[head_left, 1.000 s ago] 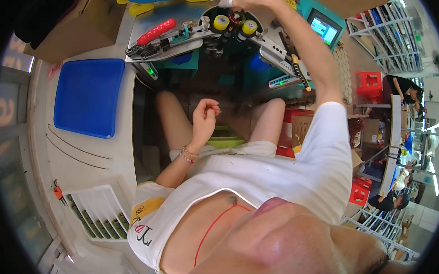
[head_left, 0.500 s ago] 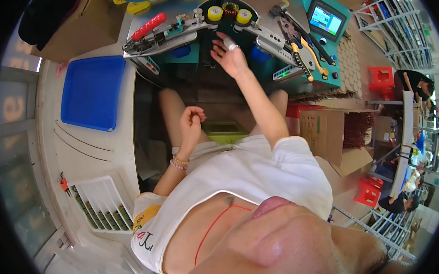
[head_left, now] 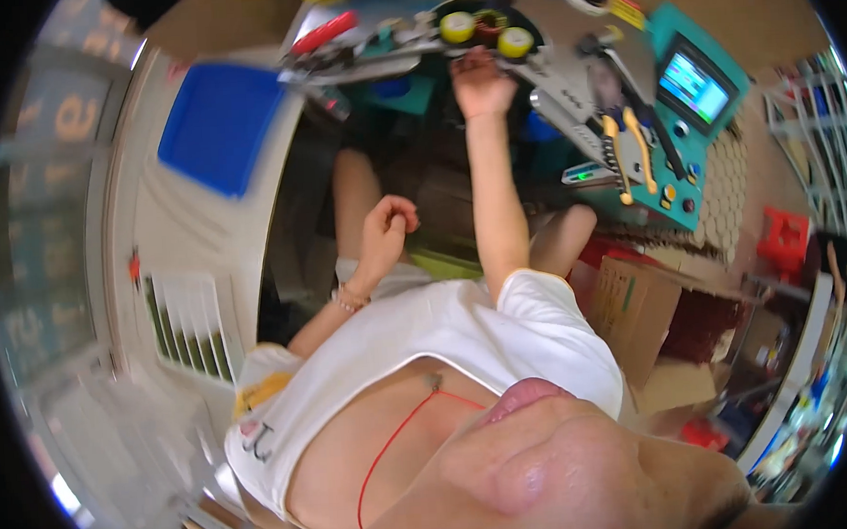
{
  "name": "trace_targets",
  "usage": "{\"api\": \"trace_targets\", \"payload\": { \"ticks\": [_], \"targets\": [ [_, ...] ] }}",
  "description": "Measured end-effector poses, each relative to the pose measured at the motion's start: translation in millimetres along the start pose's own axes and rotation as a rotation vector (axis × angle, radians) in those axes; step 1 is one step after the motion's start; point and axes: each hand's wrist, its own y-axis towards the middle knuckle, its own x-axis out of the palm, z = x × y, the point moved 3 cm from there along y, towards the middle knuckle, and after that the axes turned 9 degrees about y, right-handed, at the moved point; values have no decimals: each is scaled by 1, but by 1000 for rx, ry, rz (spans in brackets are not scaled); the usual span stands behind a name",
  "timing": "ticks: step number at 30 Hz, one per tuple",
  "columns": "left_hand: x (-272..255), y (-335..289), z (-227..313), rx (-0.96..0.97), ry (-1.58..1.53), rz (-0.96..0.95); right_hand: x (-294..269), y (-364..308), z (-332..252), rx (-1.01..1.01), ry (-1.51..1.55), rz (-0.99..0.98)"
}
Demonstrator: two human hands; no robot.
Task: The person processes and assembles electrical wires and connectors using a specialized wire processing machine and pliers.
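My right hand point(head_left: 483, 87) reaches up to a winding machine, just below the wire-wound ring core point(head_left: 489, 22) that sits between two yellow rollers point(head_left: 457, 27). Its fingertips are dark and smeared by motion, so their grip and any touch on the core cannot be made out. Above my lap, my left hand point(head_left: 384, 234) hangs with loosely curled fingers. Nothing shows in it, and it is apart from the machine. A beaded bracelet point(head_left: 350, 297) circles that wrist.
A red-handled clamp point(head_left: 325, 32) stands left of the rollers. Yellow-handled pliers point(head_left: 628, 148) lie to the right, beside a teal control box with a screen point(head_left: 694, 83). A blue tray point(head_left: 220, 127) and a white slotted tray point(head_left: 189, 325) rest at left; a cardboard box point(head_left: 636, 301) stands right.
My right hand has moved up toward the core from below the rollers, where its fingers were spread. The left hand stays curled above my lap. The whole view has tilted and shifted.
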Motion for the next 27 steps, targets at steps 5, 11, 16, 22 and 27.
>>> {"api": "trace_targets", "payload": {
  "ticks": [5,11,16,22,27],
  "targets": [
    [-48,-20,55,186,51,142,8,7,-30,77,49,-161],
    [-290,1,104,297,797,1122,-4,-79,-49,215,-443,290],
    [-471,23,35,-466,1152,1243,-22,-203,-38,362,-919,483],
    [-565,20,-4,-555,1532,1142,-8,-280,-44,329,-1368,487],
    [-424,58,94,489,909,1208,32,-301,-40,299,-1676,339]
  ]
}}
